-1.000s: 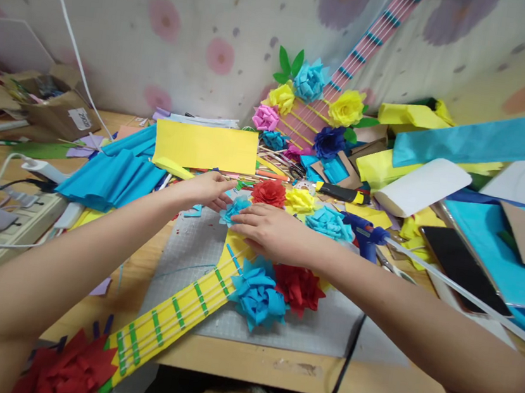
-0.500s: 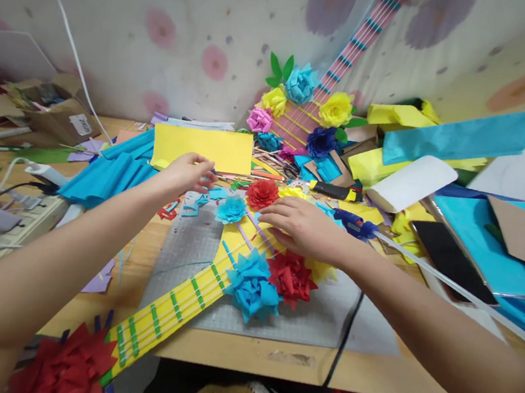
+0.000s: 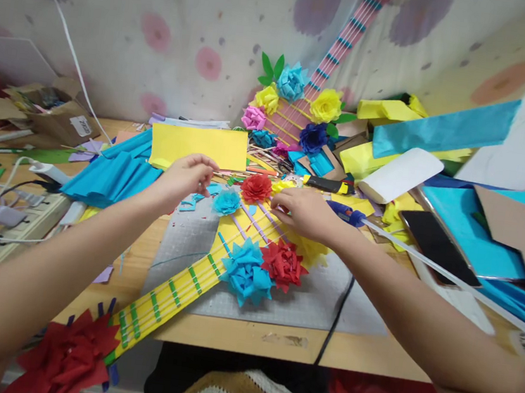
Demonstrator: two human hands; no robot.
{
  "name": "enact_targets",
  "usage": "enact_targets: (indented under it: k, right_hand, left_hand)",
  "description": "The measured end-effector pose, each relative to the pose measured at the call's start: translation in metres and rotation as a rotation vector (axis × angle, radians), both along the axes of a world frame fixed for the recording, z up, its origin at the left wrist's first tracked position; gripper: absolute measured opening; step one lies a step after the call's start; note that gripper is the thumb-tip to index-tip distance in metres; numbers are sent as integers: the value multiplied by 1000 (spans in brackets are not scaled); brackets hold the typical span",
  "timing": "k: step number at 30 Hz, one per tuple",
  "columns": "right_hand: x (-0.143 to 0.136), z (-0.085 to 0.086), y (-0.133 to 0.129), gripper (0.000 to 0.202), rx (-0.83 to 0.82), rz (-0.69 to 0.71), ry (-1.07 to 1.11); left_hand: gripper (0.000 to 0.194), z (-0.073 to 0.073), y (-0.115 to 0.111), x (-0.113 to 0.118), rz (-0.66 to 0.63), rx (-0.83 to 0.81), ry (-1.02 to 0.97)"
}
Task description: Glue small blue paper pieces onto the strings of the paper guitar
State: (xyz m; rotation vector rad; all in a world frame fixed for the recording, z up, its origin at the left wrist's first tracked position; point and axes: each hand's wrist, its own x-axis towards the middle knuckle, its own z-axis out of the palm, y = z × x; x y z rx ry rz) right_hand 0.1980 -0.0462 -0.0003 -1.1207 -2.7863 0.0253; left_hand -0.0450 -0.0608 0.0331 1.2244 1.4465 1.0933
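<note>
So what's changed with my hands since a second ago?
Both hands have let go of the small blue flower: your left hand moved off to the left, your right hand to the right. The flowers and yellow paper guitar look unchanged.

Crinkled matt-paper flowers, including a red one point(image 3: 283, 265), above a smooth grey mat point(image 3: 326, 303); a pale wooden bench point(image 3: 207, 332), a glossy black phone point(image 3: 440, 247), corrugated blue paper point(image 3: 114, 181).

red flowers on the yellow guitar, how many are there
3: one at the end of the neck, one beside the big blue flower, one near the small blue flower. The right hand may hide more.
</note>
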Motion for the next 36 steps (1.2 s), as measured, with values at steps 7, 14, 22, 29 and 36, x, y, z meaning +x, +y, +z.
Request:
enact_targets:
  k: [7, 14, 22, 29, 36]
  right_hand:
    - [-30, -1, 8, 23, -83, 11, -143]
    - [-41, -16, 15, 23, -7, 38, -176]
    - [-47, -19, 18, 25, 16, -6, -163]
    - [-44, -12, 18, 24, -58, -18, -186]
    - [-45, -15, 22, 27, -82, -50, -190]
  left_hand:
    - [16, -29, -1, 20, -203, 99, 429]
    - [22, -35, -7, 20, -222, 167, 551]
    - [21, -36, -9, 22, -216, 188, 582]
    - [18, -39, -6, 11, -44, 198, 552]
    - [17, -40, -4, 0, 24, 233, 387]
